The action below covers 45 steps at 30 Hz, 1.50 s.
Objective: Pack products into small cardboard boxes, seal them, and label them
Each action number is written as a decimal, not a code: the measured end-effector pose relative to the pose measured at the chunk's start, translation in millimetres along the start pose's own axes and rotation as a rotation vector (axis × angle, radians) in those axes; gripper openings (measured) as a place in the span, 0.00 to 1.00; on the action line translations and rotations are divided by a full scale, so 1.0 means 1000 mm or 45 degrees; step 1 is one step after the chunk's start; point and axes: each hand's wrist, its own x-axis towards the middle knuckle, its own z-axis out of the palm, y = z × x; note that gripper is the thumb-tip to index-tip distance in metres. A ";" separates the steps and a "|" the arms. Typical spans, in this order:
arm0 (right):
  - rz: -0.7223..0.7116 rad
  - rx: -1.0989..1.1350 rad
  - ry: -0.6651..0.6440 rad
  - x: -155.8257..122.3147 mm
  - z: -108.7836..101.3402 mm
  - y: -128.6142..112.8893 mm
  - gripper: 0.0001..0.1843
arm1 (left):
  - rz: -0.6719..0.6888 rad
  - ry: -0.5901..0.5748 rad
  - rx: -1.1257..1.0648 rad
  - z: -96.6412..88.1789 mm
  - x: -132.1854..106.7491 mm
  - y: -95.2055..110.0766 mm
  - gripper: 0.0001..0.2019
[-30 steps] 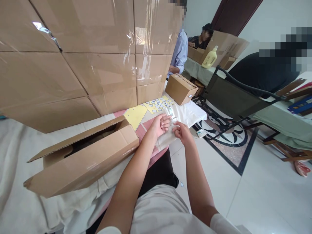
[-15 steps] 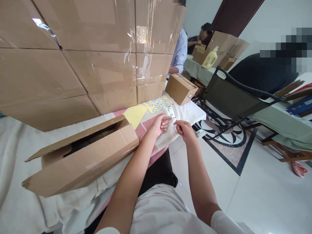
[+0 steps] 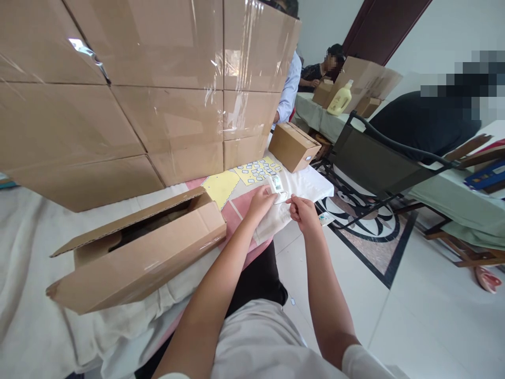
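My left hand (image 3: 263, 202) has its fingers closed on the edge of a small white packet (image 3: 277, 185) with a greenish patch on its face. To its right, my right hand (image 3: 303, 210) is closed in a pinch near the packet's lower edge; whatever its fingertips hold is too small to make out. A thin dark curved line shows between the two hands. Both are over the corner of the cloth-covered table. Behind them lies a yellow sheet (image 3: 258, 171) bearing several small pale stickers.
An opened long cardboard box (image 3: 158, 258) lies to my left, before a wall of stacked taped cartons (image 3: 169, 116). A smaller carton (image 3: 294, 146) stands at the table's far end. Right are a folding chair (image 3: 374, 152), a yellow bottle (image 3: 340, 99) and people seated at another table.
My left hand has turned and now grips the packet's edge, so more of its greenish face shows. My right hand has shifted slightly right and down, still pinched. The view has shifted a little.
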 end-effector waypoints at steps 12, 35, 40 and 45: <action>0.073 -0.158 0.086 0.002 -0.009 0.033 0.23 | 0.319 -0.083 0.840 0.006 -0.003 -0.018 0.27; 0.289 -0.164 -0.164 0.021 -0.022 0.035 0.22 | 0.318 0.201 1.094 0.041 0.009 -0.010 0.09; 0.280 -0.072 -0.280 0.022 -0.032 0.042 0.20 | 0.293 0.186 1.118 0.041 0.011 -0.012 0.11; 0.276 -0.071 -0.272 0.021 -0.032 0.044 0.18 | 0.263 0.180 1.140 0.040 0.011 -0.014 0.12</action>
